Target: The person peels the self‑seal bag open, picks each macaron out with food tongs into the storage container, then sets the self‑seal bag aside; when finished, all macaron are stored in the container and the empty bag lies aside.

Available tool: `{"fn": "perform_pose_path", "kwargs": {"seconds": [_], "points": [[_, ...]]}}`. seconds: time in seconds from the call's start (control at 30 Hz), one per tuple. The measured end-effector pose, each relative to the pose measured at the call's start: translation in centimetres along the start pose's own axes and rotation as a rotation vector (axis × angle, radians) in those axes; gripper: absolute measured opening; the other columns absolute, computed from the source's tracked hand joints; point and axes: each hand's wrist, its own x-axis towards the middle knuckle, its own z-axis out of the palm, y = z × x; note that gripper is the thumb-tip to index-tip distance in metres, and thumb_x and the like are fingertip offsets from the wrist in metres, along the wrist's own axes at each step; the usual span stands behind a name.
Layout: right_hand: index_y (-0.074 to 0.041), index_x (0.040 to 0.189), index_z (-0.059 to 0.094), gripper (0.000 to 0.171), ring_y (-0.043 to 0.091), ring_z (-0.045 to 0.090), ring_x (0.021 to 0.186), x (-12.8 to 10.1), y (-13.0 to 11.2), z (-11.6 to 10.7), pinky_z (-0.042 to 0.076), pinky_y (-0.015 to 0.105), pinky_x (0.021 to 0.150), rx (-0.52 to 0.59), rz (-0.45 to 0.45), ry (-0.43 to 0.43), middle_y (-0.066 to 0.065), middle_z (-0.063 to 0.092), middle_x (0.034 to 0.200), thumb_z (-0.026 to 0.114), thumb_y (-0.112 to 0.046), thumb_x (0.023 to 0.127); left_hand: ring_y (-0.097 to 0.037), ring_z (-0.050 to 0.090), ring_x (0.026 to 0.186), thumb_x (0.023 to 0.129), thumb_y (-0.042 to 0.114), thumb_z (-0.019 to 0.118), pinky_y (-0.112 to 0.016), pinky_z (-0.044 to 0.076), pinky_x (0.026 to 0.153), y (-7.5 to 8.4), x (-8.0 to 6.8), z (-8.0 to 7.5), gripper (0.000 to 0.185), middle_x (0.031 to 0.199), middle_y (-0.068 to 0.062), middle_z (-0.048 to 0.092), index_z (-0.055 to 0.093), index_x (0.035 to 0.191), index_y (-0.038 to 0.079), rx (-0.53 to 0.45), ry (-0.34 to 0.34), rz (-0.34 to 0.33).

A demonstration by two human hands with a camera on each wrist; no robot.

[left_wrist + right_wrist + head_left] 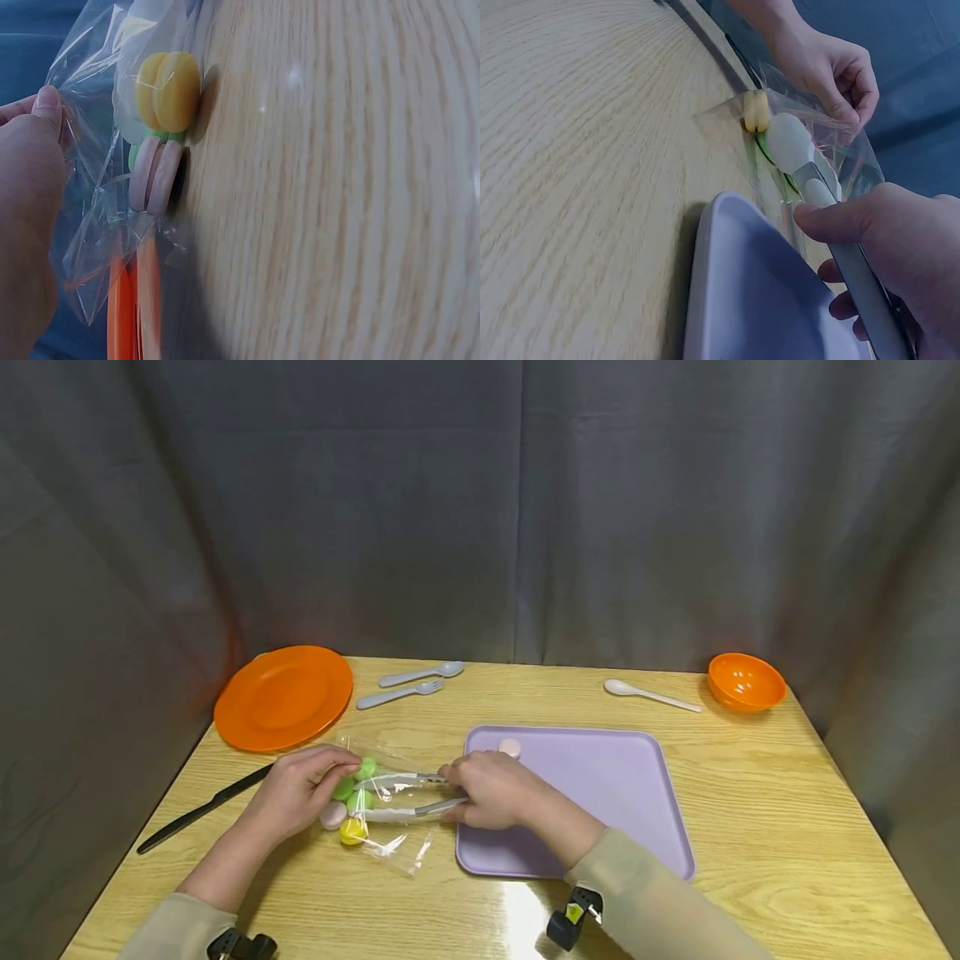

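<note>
A clear plastic bag lies on the wooden table and holds green, pink and yellow macarons. My left hand pinches the bag's edge by the macarons; the yellow macaron and a pink one stand on edge against the table. My right hand grips grey tongs, and their white tips reach into the bag among the macarons. A purple tray lies under the right hand, with one pink macaron near its far left corner.
An orange plate sits at the back left, with a grey spoon and fork beside it. A black knife lies by the left edge. A white spoon and an orange bowl are at the back right.
</note>
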Motion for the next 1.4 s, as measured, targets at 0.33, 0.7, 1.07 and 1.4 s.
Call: {"fn": "perform_pose_path", "kwargs": {"seconds": [0.33, 0.7, 1.07, 1.4], "points": [[-0.019, 0.096, 0.067, 0.029, 0.01, 0.053, 0.066, -0.4, 0.4, -0.6, 0.045, 0.031, 0.057, -0.002, 0.002, 0.006, -0.013, 0.056, 0.075, 0.081, -0.044, 0.094, -0.014, 0.074, 0.091, 0.083, -0.006, 0.086, -0.014, 0.054, 0.085, 0.0, -0.2, -0.1, 0.025, 0.1, 0.005, 0.077, 0.079, 0.1, 0.01, -0.001, 0.009, -0.009], [-0.014, 0.113, 0.075, 0.033, 0.009, 0.062, 0.076, -1.8, 0.9, -2.1, 0.055, 0.039, 0.079, 0.009, 0.006, 0.018, -0.009, 0.07, 0.091, 0.08, -0.041, 0.095, -0.013, 0.074, 0.091, 0.084, -0.004, 0.087, -0.017, 0.056, 0.085, -0.2, -0.3, 0.0, 0.024, 0.1, 0.006, 0.077, 0.08, 0.101, 0.012, 0.02, 0.002, -0.021], [-0.012, 0.119, 0.075, 0.038, 0.008, 0.06, 0.076, -4.9, 2.1, -4.6, 0.054, 0.034, 0.072, 0.036, 0.002, 0.049, -0.009, 0.069, 0.091, 0.083, -0.038, 0.092, -0.016, 0.075, 0.091, 0.084, -0.005, 0.086, -0.021, 0.057, 0.084, -0.2, -0.1, -0.1, 0.026, 0.1, 0.006, 0.077, 0.08, 0.101, 0.012, 0.04, 0.017, -0.024], [-0.018, 0.111, 0.074, 0.029, 0.002, 0.05, 0.063, -9.1, 3.9, -6.7, 0.047, 0.026, 0.058, 0.113, 0.026, 0.112, -0.013, 0.063, 0.084, 0.088, -0.031, 0.089, -0.016, 0.075, 0.09, 0.082, -0.007, 0.088, -0.023, 0.058, 0.084, 0.0, 0.0, 0.0, 0.029, 0.101, 0.006, 0.078, 0.079, 0.101, 0.012, 0.047, 0.034, -0.014]]}}
